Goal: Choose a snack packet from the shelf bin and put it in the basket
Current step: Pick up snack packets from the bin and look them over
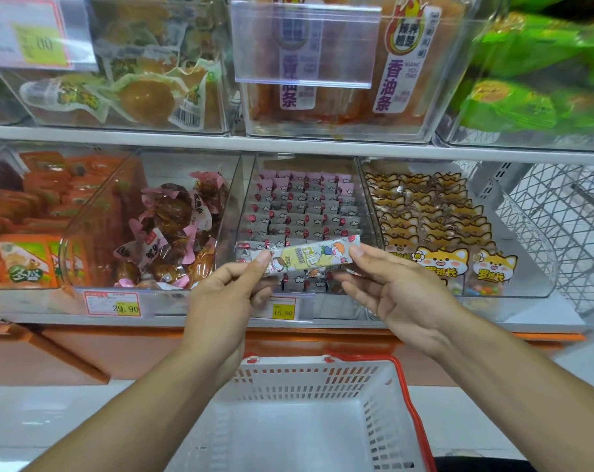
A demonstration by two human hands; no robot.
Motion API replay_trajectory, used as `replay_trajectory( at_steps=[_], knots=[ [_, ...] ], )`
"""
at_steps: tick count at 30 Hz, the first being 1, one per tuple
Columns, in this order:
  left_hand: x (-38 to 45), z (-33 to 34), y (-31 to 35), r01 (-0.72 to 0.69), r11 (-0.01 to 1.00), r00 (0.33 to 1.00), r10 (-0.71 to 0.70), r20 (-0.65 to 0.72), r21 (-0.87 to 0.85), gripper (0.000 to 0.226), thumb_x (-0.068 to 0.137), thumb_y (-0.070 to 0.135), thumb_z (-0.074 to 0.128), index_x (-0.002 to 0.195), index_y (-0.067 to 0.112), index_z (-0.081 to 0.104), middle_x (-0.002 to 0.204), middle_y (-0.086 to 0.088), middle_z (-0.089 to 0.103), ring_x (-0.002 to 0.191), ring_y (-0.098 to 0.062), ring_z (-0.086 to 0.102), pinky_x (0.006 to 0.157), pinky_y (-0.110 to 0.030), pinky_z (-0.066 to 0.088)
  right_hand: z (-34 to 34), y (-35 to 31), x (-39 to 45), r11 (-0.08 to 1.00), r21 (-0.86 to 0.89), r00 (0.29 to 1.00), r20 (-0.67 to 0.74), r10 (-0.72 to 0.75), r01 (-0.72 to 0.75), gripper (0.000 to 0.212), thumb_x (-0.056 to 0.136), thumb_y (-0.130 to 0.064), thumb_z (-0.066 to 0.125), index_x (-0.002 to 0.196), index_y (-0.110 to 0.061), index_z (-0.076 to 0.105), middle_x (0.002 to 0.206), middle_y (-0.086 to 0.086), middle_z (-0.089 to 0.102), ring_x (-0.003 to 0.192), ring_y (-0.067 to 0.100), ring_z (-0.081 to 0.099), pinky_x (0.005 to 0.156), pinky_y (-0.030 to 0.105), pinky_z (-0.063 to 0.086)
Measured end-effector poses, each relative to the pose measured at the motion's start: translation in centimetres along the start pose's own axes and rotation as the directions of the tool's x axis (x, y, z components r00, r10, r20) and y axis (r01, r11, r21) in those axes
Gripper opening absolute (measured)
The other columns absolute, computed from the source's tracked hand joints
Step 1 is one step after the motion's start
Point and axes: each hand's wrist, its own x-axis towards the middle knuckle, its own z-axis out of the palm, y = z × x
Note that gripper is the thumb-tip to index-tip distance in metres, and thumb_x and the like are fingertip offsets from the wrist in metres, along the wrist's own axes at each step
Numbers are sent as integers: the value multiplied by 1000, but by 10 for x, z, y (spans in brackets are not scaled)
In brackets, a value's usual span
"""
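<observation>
Both forearms reach up from the bottom of the view, the left hand (225,294) at about 10 o'clock of the white basket (374,400) and the right hand (391,287) at about 1 o'clock. Each hand pinches one end of a long snack packet (309,255) between thumb and forefinger, other fingers loosely curled. The packet (pale, cartoon-printed) is held level in front of the clear shelf bin (367,199) of small pink-and-white packets, above the basket.
</observation>
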Motion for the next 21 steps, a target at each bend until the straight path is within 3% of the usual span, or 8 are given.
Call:
replay_trajectory(
  at_steps=[4,8,13,17,19,21],
  knots=[
    [2,-1,1,34,999,999,-34,-17,-11,32,66,42,77,83,15,76,68,1,69,59,-4,61,61,-14,56,1,0,1,998,-55,998,-43,-37,34,18,87,-15,74,103,-7,73,99,15,78,84,22,78,62,22,59],
    [4,-1,0,49,999,999,-49,10,0,27,83,35,71,92,10,74,65,3,69,58,-3,60,71,-19,55,1,-5,4,996,-60,995,-79,-66,62,15,92,-15,71,105,-7,73,97,13,79,79,19,77,61,23,60],
    [6,-1,0,16,999,1000,-17,18,37,21,100,24,60,89,11,73,66,1,68,59,-4,59,75,-25,50,-2,-5,7,996,-72,992,-109,-69,61,10,96,-13,67,104,-10,71,89,7,80,80,18,77,58,25,59],
    [7,-2,-1,-35,993,999,31,35,113,31,101,27,59,80,23,81,68,3,68,59,-5,57,62,-18,51,-3,-5,9,995,-85,988,-135,-70,59,13,97,-15,67,107,-10,72,95,8,80,79,17,77,55,23,58],
    [6,0,-2,-66,989,997,60,50,133,35,102,27,58,77,37,81,66,6,68,58,-3,56,60,-17,50,-2,-3,9,995,-78,988,-139,-69,58,13,98,-15,65,109,-9,69,87,5,80,75,16,77,55,23,57],
    [5,1,-3,-93,984,995,85,59,149,35,102,28,58,78,40,80,66,8,68,59,-1,56,60,-16,49,-1,-2,8,996,-67,988,-137,-70,61,11,100,-15,61,109,-9,66,84,5,80,75,17,77,54,23,57]
  ],
)
